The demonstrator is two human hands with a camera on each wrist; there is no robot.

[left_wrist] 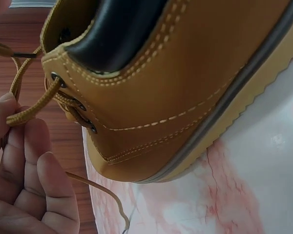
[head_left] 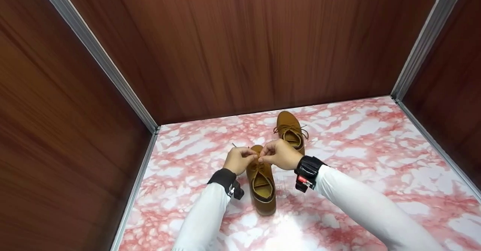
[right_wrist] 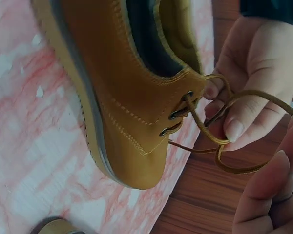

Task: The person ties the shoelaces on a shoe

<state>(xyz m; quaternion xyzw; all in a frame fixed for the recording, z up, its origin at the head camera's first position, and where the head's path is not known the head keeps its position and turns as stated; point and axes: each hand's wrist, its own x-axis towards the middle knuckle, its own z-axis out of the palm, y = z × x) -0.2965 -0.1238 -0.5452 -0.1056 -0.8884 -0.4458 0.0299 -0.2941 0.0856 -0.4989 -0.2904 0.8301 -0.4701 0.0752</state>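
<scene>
A tan lace-up shoe [head_left: 263, 192] stands upright on the marbled surface, its toe pointing away from me. Over its front, my left hand [head_left: 239, 160] pinches the brown shoelace [left_wrist: 36, 105] between thumb and fingers. Just to the right, my right hand [head_left: 282, 154] also pinches the lace, fingertips close to those of the left. Between the hands the lace forms a loop, seen in the right wrist view. One loose lace end hangs past the toe in the left wrist view. Both hands partly cover the lacing in the head view.
Ahead and to the right stands the matching shoe [head_left: 288, 121], its laces tied in a bow; my right hand overlaps its heel in the head view. The red-and-white marbled surface [head_left: 360, 149] meets wood-grain panels [head_left: 240, 48] with grey metal edging [head_left: 112, 67].
</scene>
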